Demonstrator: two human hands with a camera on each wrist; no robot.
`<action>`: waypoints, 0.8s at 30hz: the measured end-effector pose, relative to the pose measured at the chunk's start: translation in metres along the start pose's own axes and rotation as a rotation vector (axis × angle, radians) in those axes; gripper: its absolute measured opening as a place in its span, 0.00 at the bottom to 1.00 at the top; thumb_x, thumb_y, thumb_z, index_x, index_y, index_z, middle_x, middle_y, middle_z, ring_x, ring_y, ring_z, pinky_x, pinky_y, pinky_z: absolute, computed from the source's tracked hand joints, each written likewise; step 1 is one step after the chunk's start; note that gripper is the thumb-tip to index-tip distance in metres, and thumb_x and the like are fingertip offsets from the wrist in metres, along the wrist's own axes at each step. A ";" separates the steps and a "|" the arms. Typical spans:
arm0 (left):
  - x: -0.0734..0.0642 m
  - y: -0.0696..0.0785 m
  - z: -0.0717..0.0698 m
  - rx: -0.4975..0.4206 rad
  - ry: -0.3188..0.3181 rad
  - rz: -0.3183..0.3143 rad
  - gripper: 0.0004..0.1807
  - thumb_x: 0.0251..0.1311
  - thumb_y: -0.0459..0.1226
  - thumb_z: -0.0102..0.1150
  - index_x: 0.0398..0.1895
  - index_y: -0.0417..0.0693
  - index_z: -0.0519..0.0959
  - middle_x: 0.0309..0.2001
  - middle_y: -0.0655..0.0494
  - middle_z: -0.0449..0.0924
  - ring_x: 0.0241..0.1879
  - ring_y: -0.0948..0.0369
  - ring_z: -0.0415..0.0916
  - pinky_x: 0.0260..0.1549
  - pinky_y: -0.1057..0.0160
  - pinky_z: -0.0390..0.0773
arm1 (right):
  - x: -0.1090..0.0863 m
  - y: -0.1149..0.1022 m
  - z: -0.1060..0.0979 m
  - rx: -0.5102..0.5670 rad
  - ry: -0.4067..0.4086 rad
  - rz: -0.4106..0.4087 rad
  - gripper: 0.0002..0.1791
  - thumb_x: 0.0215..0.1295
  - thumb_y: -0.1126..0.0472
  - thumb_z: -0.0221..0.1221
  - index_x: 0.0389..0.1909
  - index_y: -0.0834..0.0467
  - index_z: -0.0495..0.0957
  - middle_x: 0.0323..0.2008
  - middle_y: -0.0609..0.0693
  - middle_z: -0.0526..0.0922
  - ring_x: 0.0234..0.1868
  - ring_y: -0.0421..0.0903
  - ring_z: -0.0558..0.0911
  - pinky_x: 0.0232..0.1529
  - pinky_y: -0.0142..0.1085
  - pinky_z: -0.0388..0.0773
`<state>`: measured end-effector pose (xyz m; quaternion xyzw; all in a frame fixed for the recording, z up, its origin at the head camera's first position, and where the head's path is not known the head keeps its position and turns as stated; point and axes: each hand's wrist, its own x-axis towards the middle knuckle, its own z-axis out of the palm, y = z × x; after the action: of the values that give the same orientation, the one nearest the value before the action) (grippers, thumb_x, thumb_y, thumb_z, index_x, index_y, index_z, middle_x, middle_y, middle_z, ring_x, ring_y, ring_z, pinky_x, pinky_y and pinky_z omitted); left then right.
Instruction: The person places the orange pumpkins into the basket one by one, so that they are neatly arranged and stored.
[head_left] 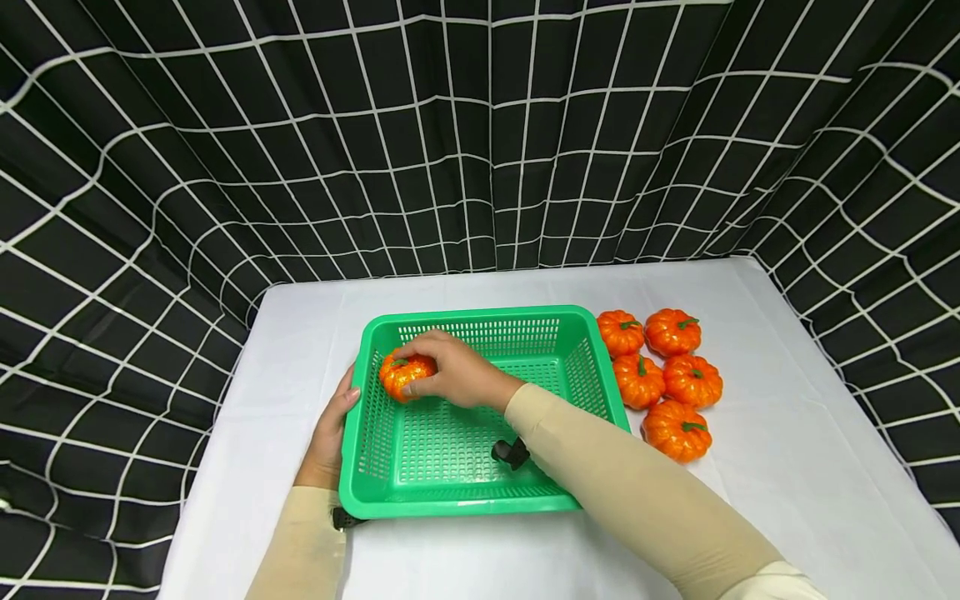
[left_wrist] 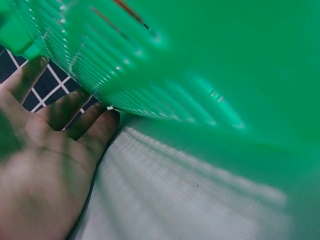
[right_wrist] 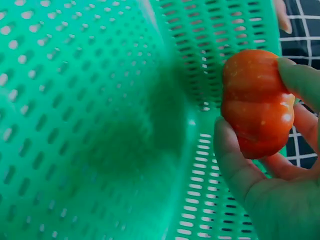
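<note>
A green plastic basket [head_left: 480, 508] with slotted walls stands on the table. Inside its far left corner my right hand [head_left: 461, 371] grips a small orange pumpkin [head_left: 401, 379], fingers and thumb around its sides. The right wrist view shows the same pumpkin [right_wrist: 257, 102] held between thumb and fingers, near the basket's slotted wall. My left hand [head_left: 333, 429] rests against the outside of the basket's left wall, thumb at the rim. In the left wrist view the fingers of that hand [left_wrist: 50, 165] extend along the basket's underside edge.
Several orange pumpkins [head_left: 693, 381] with green stems sit close together on the white cloth [head_left: 787, 400], right of the basket. A black curtain with a white grid [head_left: 480, 167] hangs behind and at both sides of the table.
</note>
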<state>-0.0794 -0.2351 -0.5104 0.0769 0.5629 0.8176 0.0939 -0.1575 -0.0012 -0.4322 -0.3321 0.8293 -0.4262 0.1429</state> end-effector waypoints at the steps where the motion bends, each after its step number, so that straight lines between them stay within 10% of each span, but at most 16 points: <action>1: 0.000 0.000 0.000 -0.002 -0.002 0.003 0.39 0.77 0.42 0.31 0.91 0.64 0.49 0.84 0.48 0.57 0.71 0.50 0.70 0.66 0.50 0.76 | 0.000 0.001 0.002 -0.006 -0.013 0.002 0.26 0.72 0.59 0.73 0.69 0.56 0.83 0.68 0.54 0.76 0.66 0.51 0.76 0.62 0.38 0.77; 24: 0.002 -0.001 0.000 0.001 -0.006 0.023 0.41 0.74 0.40 0.32 0.92 0.59 0.45 0.85 0.44 0.52 0.72 0.51 0.69 0.66 0.52 0.76 | 0.002 0.018 0.011 -0.104 -0.090 0.057 0.29 0.70 0.59 0.74 0.71 0.56 0.81 0.70 0.55 0.74 0.67 0.52 0.75 0.66 0.42 0.75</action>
<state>-0.0810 -0.2345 -0.5109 0.0857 0.5619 0.8182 0.0863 -0.1608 -0.0022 -0.4530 -0.3344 0.8520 -0.3629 0.1748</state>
